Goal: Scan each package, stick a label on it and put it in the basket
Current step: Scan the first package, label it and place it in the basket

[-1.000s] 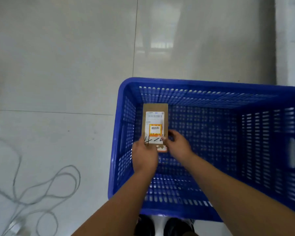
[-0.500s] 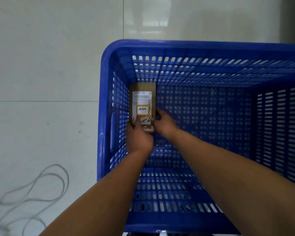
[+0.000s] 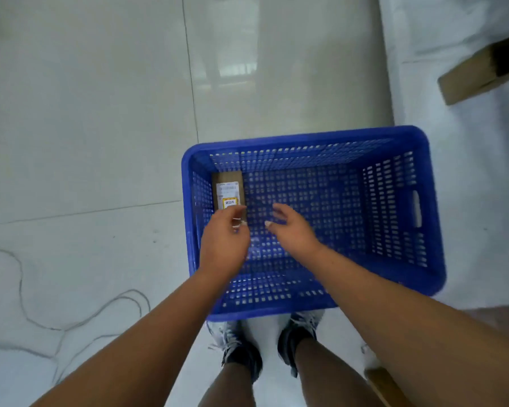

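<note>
A small brown cardboard package (image 3: 229, 191) with a white and yellow label lies flat on the floor of the blue slotted basket (image 3: 312, 139), in its far left corner. My left hand (image 3: 224, 243) hovers just above the package's near end, fingers loosely curled, holding nothing. My right hand (image 3: 291, 227) hangs over the basket's middle with relaxed, spread fingers, empty. Both forearms reach in over the basket's near rim.
The basket stands on pale floor tiles in front of my shoes (image 3: 238, 345). A grey cable (image 3: 80, 318) loops on the floor at lower left. A white-covered surface with a cardboard box (image 3: 479, 74) is at upper right. Another cardboard piece (image 3: 382, 383) shows at lower right.
Both hands have let go of the package, which now lies in the basket's far left corner, and have drawn back and upward. The camera has pulled away, showing the whole basket.
</note>
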The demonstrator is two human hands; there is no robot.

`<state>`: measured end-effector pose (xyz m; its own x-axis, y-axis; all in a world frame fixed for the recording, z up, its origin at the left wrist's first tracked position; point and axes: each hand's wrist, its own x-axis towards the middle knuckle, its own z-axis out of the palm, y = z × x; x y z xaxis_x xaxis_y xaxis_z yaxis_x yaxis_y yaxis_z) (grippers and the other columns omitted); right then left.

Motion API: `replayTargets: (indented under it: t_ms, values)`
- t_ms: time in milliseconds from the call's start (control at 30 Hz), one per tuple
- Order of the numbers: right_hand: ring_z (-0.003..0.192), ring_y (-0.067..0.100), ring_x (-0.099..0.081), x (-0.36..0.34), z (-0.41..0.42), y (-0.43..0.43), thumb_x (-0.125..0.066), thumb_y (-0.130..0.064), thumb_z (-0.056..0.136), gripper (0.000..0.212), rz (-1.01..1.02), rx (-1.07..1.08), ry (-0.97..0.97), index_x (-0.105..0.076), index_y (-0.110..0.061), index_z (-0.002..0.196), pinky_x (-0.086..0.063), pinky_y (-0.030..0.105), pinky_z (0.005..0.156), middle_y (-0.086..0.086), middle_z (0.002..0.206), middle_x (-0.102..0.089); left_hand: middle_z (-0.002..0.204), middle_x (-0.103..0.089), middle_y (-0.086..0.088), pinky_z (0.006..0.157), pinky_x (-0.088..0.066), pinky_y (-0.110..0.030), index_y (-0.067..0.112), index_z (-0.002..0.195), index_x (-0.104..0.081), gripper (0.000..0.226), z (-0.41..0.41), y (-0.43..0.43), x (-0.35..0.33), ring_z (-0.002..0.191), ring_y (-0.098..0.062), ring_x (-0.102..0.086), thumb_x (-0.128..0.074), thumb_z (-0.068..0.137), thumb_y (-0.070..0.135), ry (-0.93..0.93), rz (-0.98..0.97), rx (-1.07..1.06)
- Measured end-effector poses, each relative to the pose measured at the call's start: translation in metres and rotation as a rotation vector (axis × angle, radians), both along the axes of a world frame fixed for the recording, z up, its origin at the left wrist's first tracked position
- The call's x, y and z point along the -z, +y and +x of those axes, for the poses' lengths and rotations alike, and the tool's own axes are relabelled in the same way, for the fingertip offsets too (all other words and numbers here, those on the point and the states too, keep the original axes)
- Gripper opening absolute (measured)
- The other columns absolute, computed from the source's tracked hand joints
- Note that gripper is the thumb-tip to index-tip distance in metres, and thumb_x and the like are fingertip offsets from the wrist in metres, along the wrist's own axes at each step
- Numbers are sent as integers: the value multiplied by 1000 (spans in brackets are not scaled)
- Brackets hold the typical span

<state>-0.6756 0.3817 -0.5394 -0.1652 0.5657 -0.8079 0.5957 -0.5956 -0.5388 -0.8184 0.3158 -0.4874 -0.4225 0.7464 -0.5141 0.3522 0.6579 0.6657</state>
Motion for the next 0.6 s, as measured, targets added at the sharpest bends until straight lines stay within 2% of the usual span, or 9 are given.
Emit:
replayTargets:
  t_ms: [67,133,167,300,367,467,600]
  values:
    - [114,18,-65,-83,28,-4,-63,-22,104,51,20,48,5,-47,-24,152,-53,45,102,-3,145,-59,116,-72,9,85,-54,-17,29,120,-70,32,2,3,-74,93,2,-65,-59,96,11,-22,73,30]
    - [113,20,-66,-168,56,-12,-61,-25,105,45,91,80,8,-50,-25,149,-55,46,99,-7,132,-64,105,-73,15,75,-48,-4,31,114,-72,27,9,3,-152,89,8,-65,-62,97,12,-48,139,68]
    - [112,18,-66,-211,68,-18,-60,-28,105,43,141,86,21,-52,-26,147,-54,46,100,-9,127,-65,102,-72,17,74,-46,-2,30,113,-73,25,14,1,-193,88,8,-65,-63,97,13,-61,168,93]
    - [107,12,-70,-371,103,-50,-63,-44,98,40,350,147,49,-58,-38,137,-54,47,103,-13,112,-73,98,-72,20,81,-53,-19,32,113,-73,24,42,-12,-341,90,3,-66,-65,98,15,-160,259,299]
    - [105,11,-71,-439,118,-75,-63,-46,97,38,420,170,48,-58,-41,135,-55,45,102,-13,110,-74,92,-71,21,82,-55,-24,35,111,-73,24,61,-25,-399,85,4,-65,-65,98,16,-199,269,448]
    - [106,10,-70,-521,141,-123,-64,-46,98,38,506,209,25,-59,-41,135,-56,41,100,-12,111,-74,91,-71,19,84,-57,-33,39,109,-72,23,90,-51,-470,84,-3,-67,-64,97,21,-237,279,637]
    - [101,6,-70,-592,181,-201,-64,-45,99,36,568,350,-23,-59,-41,134,-54,28,80,-14,108,-73,100,-75,17,89,-55,-26,41,104,-71,33,136,-96,-540,95,2,-69,-62,95,11,-314,340,871]
